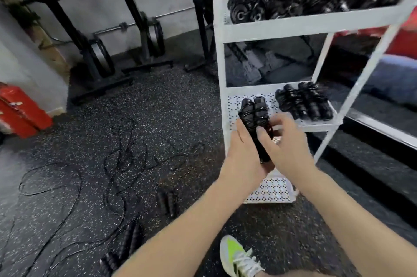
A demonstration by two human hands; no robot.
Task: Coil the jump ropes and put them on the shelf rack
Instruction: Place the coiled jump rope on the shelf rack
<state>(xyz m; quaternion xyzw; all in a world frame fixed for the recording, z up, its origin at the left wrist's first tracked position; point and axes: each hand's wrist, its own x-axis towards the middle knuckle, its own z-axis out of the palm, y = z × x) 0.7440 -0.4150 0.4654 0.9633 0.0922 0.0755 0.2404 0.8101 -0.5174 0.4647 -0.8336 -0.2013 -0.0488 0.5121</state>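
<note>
Head view showed your shoe at the bottom edge, on the speckled floor. To its left, loose jump ropes lay uncoiled across the floor, their black handles nearest you. Above the shoe, your left hand gripped a wrapped jump rope from below, fingers curled round its paired handles, which stood nearly upright. Your right hand pinched the cord against the bundle's right side. You held the bundle in front of the middle tier of the white shelf rack, not resting on it. Further back on that tier lay a pile of coiled ropes. The top tier carried black weight plates. Beyond, dark stands stood against the wall.
</note>
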